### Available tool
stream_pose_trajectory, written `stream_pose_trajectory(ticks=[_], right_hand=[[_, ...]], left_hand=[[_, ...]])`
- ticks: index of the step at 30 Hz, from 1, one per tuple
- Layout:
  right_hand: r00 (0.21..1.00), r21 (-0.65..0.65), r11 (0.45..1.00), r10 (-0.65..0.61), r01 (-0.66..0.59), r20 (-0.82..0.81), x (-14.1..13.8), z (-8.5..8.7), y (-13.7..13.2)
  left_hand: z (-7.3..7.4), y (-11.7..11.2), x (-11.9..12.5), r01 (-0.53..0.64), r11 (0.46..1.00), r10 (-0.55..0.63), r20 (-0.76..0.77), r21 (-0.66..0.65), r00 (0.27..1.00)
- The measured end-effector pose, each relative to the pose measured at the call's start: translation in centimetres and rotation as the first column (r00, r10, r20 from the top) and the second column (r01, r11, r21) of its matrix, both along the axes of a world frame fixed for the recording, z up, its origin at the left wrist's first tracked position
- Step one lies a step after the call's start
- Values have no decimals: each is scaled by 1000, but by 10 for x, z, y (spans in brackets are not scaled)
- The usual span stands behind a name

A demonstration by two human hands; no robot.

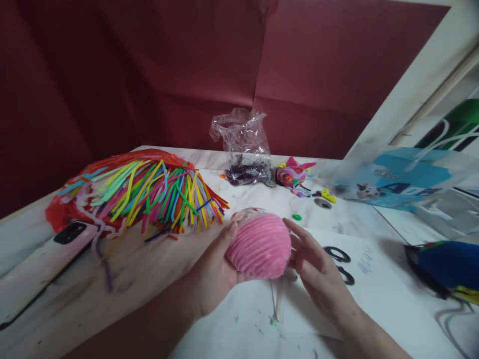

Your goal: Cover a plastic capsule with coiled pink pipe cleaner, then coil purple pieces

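A pink rounded dome (260,245), its surface covered in ridged fuzzy strips that look like pipe cleaners, is held above the table in the middle of the view. My left hand (215,271) grips its left side, thumb near the upper edge and palm beneath. At the right edge, my right hand (318,271) has bent fingers against the dome, some hidden behind it; the thumb stands away. Black-handled scissors (339,254) lie on white paper, partly covered by my right hand. Something clear and shiny shows behind the dome's top.
Colourful pipe cleaners (160,192) in red wrapping spread at left, beside a phone (41,269). Behind stand a clear plastic bag (245,137) and a pink fuzzy figure (292,174). A tape roll (322,203), a printed bag (404,172) and a blue fuzzy object (449,267) are at right.
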State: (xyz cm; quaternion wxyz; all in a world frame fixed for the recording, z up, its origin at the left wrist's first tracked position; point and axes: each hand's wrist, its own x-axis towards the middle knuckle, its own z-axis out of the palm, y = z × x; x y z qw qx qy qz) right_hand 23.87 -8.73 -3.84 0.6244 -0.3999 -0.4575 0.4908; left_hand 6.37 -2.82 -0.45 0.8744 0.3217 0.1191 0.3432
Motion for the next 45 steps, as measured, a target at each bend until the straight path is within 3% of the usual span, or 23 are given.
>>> stream_pose_trajectory(ticks=[4, 8, 16, 25, 31, 36, 42, 45], right_hand=[[981, 18, 998, -59, 57, 186, -2, 0, -4], [959, 8, 999, -37, 37, 282, -5, -1, -9], [964, 50, 999, -31, 19, 262, -10, -1, -12], [972, 85, 996, -23, 3, 233, -9, -6, -9], [926, 104, 991, -116, 84, 359, -12, -7, -10], [927, 108, 989, -134, 103, 349, -12, -8, -11], [968, 81, 997, -3, -18, 249, -9, -3, -11], [969, 111, 994, -30, 3, 244, -9, -3, -10]], left_hand=[[0, 2, 1, 44, 995, -42, 32, -86, 999], [-2, 0, 3, 65, 992, -64, 13, -105, 998], [-5, -2, 1, 61, 998, -61, -56, -15, 997], [-9, -5, 6, 48, 995, -48, -2, -89, 999], [-8, -7, 8, 27, 995, -30, -34, -98, 999], [-12, -9, 6, 41, 996, -43, -27, -75, 999], [-13, -5, 7, 58, 997, -57, 20, -59, 998], [-14, -4, 7, 61, 997, -61, 13, -54, 998]])
